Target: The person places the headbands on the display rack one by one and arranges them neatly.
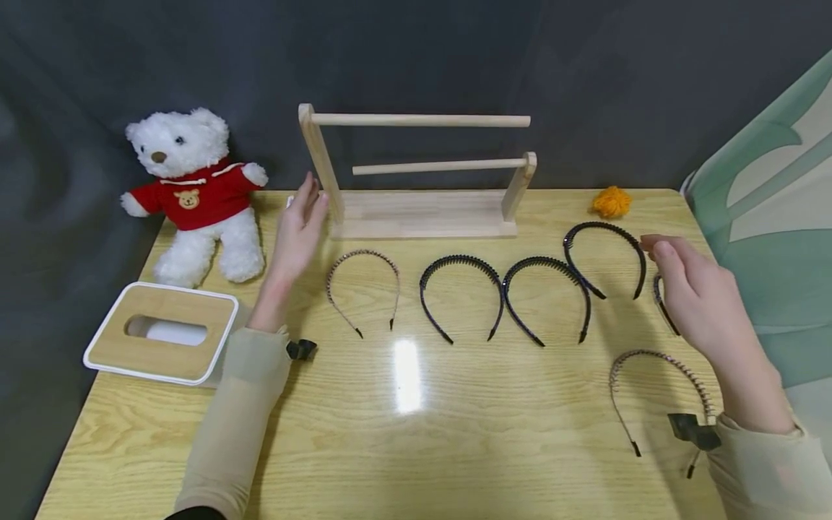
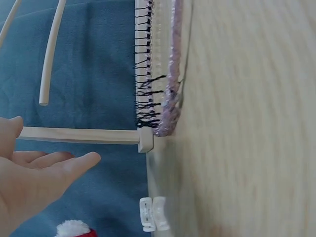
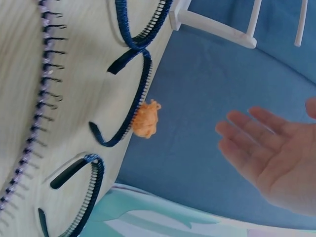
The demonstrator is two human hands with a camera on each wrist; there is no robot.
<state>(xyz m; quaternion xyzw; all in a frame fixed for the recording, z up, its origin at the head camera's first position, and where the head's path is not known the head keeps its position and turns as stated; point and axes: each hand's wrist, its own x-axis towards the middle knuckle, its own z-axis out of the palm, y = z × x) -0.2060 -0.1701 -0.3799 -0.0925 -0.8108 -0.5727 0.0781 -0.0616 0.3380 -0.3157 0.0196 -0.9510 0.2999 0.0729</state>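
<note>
My left hand is raised beside the left post of a wooden rack with two rods, its fingers extended and holding nothing. In the left wrist view its fingers lie close to that post. A thin pinkish headband lies in front of the rack. Two black toothed headbands lie side by side mid-table. My right hand hovers with nothing in it, fingers loosely extended, near a black headband. It partly hides another dark headband. A second pinkish headband lies below, partly covered by the wrist strap.
A white teddy bear in a red sweater sits at the back left, behind a tissue box with a wooden lid. An orange scrunched ball sits at the back right edge. A small white clip lies by the rack's left end.
</note>
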